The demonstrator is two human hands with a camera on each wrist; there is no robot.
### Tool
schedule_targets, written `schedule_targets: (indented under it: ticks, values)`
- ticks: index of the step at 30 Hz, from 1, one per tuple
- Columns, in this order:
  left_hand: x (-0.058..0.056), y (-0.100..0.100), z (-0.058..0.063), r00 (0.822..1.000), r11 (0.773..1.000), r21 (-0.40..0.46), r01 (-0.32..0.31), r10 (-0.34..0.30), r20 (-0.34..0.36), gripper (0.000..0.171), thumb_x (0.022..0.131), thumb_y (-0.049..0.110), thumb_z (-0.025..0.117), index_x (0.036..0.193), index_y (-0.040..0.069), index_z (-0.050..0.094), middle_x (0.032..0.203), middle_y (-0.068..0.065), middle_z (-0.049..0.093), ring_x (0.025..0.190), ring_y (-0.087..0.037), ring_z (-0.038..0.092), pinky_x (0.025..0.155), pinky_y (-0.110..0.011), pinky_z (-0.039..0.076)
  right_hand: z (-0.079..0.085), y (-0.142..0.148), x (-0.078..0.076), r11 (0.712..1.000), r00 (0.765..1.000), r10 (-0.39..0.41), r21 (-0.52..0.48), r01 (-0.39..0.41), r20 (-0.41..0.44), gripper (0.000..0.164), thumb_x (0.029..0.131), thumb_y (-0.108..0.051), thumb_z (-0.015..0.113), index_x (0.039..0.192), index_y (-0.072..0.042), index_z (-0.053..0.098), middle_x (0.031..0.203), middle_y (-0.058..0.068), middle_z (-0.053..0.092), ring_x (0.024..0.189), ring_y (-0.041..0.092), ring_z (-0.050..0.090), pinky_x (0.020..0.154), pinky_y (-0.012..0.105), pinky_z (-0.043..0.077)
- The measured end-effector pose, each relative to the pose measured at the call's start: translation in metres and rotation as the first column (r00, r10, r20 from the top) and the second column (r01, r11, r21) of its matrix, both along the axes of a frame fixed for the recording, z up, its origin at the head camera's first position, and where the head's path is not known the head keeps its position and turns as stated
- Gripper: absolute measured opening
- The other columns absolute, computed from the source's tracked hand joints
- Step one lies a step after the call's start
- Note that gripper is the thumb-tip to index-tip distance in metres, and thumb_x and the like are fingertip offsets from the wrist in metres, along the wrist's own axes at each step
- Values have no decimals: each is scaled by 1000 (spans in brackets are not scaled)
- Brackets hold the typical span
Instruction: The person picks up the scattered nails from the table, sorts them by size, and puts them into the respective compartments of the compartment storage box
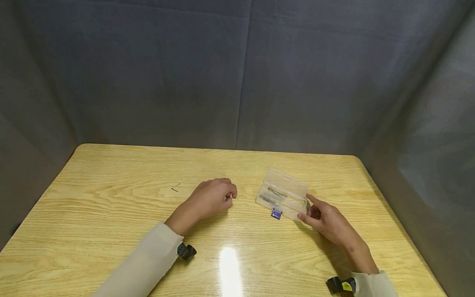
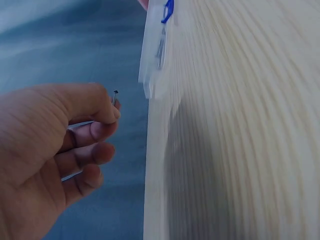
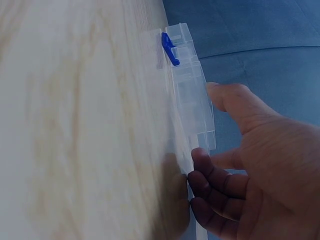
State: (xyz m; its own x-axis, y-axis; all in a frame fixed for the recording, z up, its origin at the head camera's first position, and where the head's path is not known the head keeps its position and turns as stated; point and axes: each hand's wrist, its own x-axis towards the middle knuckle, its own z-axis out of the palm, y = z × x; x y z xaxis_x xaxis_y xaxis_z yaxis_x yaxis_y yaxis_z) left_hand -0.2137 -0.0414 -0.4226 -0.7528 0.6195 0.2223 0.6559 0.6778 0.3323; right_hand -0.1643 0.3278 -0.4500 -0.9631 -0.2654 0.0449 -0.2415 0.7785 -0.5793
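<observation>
My left hand (image 1: 213, 200) is held over the middle of the table, left of the box. Its thumb and index finger pinch a thin nail (image 2: 115, 93), whose small flat head pokes up past the fingertips in the left wrist view; the other fingers are loosely bent. A clear plastic box (image 1: 287, 182) lies with its lid folded back, and a blue latch (image 1: 276, 213) sticks out at its near side. Slim metal nails (image 1: 276, 192) lie in its compartments. My right hand (image 1: 328, 218) holds the box by its right end, thumb at the near corner and index finger at the far side.
Two more thin nails (image 1: 175, 188) lie on the wooden table (image 1: 111, 214), to the left of my left hand. Dark grey curtains (image 1: 167, 82) enclose the table behind and on both sides.
</observation>
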Motion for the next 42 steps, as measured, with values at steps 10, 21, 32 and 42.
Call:
schedule_targets:
  ticks: [10,21,32,42]
  values:
    - [-2,36,2,999,999,21,37,-38,37,17,90,5,65,99,14,75,94,6,65,75,-11,54,65,-31,47,1,0,1,1000,1000,0,4,0,-10,80,98,-36,72,150,14,38,88,-1,59,74,14,51,64,29,44]
    - [0,60,4,996,996,-8,88,-88,18,23,82,-2,62,94,15,71,88,7,60,73,-11,49,59,-27,40,1,-1,1,1000,1000,-1,9,1,-7,80,98,-36,72,151,13,38,89,-1,59,75,14,52,67,29,44]
    - [-8,86,3,990,991,11,132,-131,-44,18,84,1,65,90,17,71,87,8,61,74,-9,51,60,-26,42,-1,0,1,1000,999,5,-7,-5,-35,77,97,-31,74,149,15,40,87,1,59,73,15,52,63,28,44]
    - [-15,119,11,989,985,-100,138,-143,-43,12,92,10,69,98,18,76,93,8,63,78,-7,55,65,-27,47,-1,1,1,1000,1000,10,-8,-10,-23,76,98,-31,73,149,15,39,87,0,59,73,14,51,63,27,43]
